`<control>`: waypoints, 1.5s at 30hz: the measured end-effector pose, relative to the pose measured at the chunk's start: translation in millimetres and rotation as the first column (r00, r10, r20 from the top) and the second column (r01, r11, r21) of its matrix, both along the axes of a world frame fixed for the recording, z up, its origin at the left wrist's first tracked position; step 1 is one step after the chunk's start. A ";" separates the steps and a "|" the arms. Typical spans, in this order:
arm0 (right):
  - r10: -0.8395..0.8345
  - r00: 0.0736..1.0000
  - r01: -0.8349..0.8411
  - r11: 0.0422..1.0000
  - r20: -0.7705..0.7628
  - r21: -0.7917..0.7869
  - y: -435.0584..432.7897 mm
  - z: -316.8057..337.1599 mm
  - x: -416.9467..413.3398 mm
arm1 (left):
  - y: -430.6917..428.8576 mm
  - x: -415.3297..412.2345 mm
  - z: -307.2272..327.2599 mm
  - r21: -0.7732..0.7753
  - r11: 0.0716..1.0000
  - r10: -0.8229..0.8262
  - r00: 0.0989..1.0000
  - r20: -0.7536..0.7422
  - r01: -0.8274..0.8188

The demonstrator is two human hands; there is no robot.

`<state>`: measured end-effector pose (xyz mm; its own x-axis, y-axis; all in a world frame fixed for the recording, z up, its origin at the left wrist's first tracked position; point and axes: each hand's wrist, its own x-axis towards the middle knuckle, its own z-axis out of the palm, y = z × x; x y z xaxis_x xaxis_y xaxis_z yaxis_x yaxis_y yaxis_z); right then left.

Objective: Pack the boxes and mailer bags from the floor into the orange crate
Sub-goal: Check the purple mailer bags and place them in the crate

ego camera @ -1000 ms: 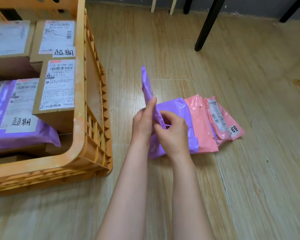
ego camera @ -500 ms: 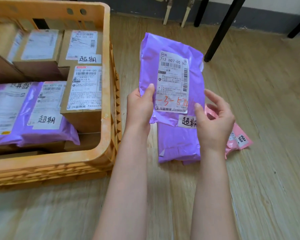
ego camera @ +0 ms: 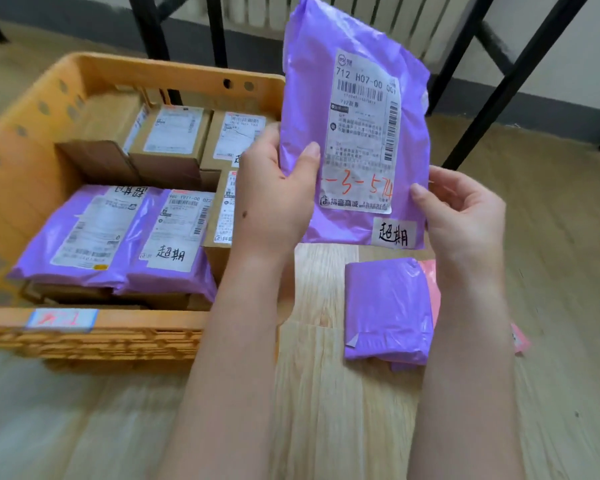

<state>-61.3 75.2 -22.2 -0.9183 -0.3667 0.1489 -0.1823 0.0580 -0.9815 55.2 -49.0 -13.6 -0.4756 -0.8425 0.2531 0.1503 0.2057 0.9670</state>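
Observation:
I hold a purple mailer bag (ego camera: 361,81) upright above the floor, its white label facing me. My left hand (ego camera: 274,195) grips its left edge, and my right hand (ego camera: 465,220) pinches its lower right edge. The orange crate (ego camera: 136,69) stands at the left. Inside it lie two purple mailers (ego camera: 84,237) (ego camera: 174,244) on top of several cardboard boxes (ego camera: 170,140). On the floor below the held bag rests another purple mailer (ego camera: 385,310), with a pink mailer (ego camera: 430,289) partly hidden behind my right forearm.
Black metal furniture legs (ego camera: 506,81) stand behind the crate and the held bag, in front of a white wall with a grey skirting. Light wooden floor (ego camera: 319,393) runs between the crate and the mailers.
I lifted the purple mailer off the floor pile, turned its label toward me and raised it higher. My view has swung left, so more of the crate shows.

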 end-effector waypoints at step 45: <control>0.954 0.289 -0.050 0.098 -0.079 0.994 -271.7 -99.4 158.1 | -198.8 148.0 -60.7 0.123 0.933 -0.029 -0.269 0.963 0.339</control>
